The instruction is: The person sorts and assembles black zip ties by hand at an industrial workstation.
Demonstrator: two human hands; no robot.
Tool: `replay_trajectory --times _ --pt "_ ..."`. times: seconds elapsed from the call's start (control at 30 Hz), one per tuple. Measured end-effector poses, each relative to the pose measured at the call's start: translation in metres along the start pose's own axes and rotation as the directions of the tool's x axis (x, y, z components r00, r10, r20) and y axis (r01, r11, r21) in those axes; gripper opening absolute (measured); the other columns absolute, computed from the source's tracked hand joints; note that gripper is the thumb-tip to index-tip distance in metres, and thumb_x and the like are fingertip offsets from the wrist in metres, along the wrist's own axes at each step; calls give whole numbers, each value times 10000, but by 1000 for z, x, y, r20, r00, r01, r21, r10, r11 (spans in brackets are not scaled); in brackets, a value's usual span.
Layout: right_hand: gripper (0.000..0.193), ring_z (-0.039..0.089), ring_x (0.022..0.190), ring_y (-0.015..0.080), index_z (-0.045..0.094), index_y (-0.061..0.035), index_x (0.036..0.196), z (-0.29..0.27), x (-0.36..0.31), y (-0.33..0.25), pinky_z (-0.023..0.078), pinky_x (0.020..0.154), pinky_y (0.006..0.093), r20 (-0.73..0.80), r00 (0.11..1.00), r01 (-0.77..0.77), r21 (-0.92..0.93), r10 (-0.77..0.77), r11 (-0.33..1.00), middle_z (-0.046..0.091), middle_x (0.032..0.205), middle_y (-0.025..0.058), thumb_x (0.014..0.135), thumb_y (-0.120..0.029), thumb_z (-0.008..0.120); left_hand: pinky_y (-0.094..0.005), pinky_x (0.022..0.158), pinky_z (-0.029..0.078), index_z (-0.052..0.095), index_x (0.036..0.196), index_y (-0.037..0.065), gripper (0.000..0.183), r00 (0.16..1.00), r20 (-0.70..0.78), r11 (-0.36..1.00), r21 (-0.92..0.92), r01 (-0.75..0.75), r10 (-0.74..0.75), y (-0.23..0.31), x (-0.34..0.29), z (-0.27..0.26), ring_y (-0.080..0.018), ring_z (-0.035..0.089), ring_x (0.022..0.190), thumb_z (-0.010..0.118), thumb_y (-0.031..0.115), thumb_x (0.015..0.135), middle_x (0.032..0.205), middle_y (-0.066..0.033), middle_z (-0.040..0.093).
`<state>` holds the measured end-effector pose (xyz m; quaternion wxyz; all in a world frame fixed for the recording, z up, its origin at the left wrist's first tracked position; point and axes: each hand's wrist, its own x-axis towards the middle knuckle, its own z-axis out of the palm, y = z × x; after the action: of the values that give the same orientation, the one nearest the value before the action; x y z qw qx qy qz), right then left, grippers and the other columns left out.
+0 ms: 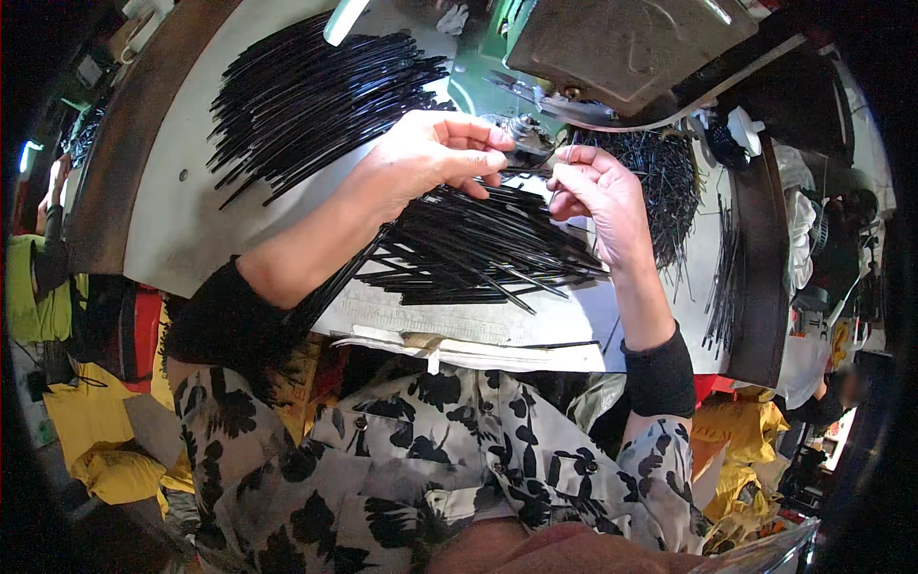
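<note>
My left hand [426, 161] reaches in from the left, thumb and fingers pinched on one end of a thin black strip [526, 172]. The strip spans the short gap to my right hand [601, 196], whose fingers are closed on its other end. A slim, shiny piece also shows at the right fingertips, too small to name. Below both hands lies a loose heap of straight, glossy black strips [459, 244]. Farther off to the left, a larger pile of similar strips [311, 105] is laid roughly side by side on the white table [172, 206].
A green machine [483, 81] with a grey metal cover [631, 48] stands just beyond my hands. Right of them sits a tangled dark bundle [655, 182]. Folded white cloth or paper [478, 354] lines the near edge. Brown boards [115, 143] border the table; yellow bags [91, 421] lie beside it.
</note>
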<state>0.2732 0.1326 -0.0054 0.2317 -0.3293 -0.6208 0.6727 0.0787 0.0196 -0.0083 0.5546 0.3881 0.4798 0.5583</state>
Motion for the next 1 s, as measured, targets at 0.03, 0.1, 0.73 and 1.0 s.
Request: replay_trajectory --times 0.03,0.1,0.73,1.0 --pt "194 591 582 104 573 10 950 1 0 -1 491 521 215 16 1000 -18 -19 19 1000 616 758 71 827 -136 604 -248 668 501 602 1045 -21 308 1000 5 1000 10 -5 5 0 -1 0 -135 604 759 662 146 793 862 -83 623" --pt "186 590 585 103 575 9 944 0 0 0 492 521 215 50 998 -33 -27 35 999 616 760 69 830 -136 603 -249 665 502 598 1050 -26 319 1000 12 1000 20 -10 10 0 -1 1 -135 604 758 665 151 793 860 -85 622" --pt "147 556 581 65 573 -14 886 0 -1 -1 467 515 195 169 986 10 -58 0 998 585 734 29 862 -160 575 -279 556 477 639 852 -8 251 997 30 717 694 -68 66 13 -8 20 -184 606 549 536 221 836 679 -123 631" --pt "157 561 577 78 575 -3 915 0 4 5 474 521 199 153 986 -102 207 71 973 599 751 45 838 -136 607 -209 423 387 609 901 -1 303 997 -82 818 572 56 -11 11 -6 23 -72 525 470 534 292 884 664 -35 620"
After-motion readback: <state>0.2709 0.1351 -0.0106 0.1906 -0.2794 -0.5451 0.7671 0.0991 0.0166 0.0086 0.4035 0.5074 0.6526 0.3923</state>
